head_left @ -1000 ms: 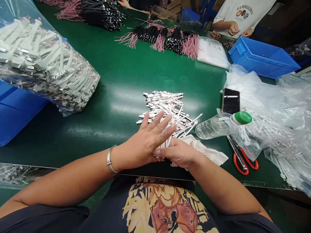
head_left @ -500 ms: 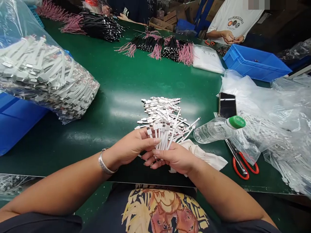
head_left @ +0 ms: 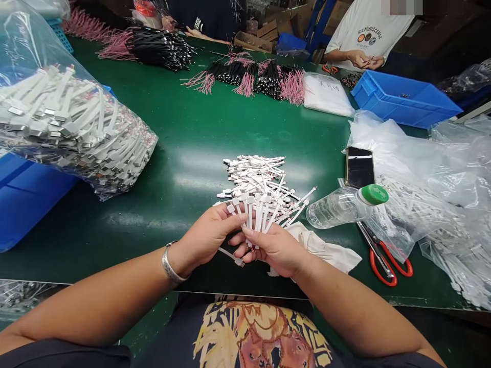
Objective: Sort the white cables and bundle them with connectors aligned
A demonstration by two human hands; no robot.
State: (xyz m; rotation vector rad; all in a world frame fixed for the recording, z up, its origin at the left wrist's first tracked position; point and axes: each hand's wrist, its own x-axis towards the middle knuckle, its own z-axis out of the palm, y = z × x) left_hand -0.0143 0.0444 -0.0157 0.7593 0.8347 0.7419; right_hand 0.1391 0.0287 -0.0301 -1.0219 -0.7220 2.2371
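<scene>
A fanned bunch of short white USB cables (head_left: 259, 214) stands between my hands, its metal plugs pointing away from me. My right hand (head_left: 276, 246) is closed round the lower ends, thumb across the front. On the other side my left hand (head_left: 209, 232) pinches cables at the bunch's left edge between thumb and fingers. Just beyond lies a loose pile of the same white cables (head_left: 255, 171). One single cable (head_left: 232, 256) lies below my left hand, near the table edge. A white cloth (head_left: 324, 250) sits beside my right wrist.
Right of the pile are a plastic bottle (head_left: 337, 207), a phone (head_left: 359, 166), red-handled scissors (head_left: 387, 260) and bagged cables (head_left: 441, 220). A big bag of white cables (head_left: 76, 122) leans at left. Black-and-pink wire bundles (head_left: 268, 76) and a blue bin (head_left: 406, 99) stand farther back, near two co-workers.
The bunch has spread wider, with more plugs fanned to the left. My left hand has shifted slightly left and down, and the single cable below it now shows.
</scene>
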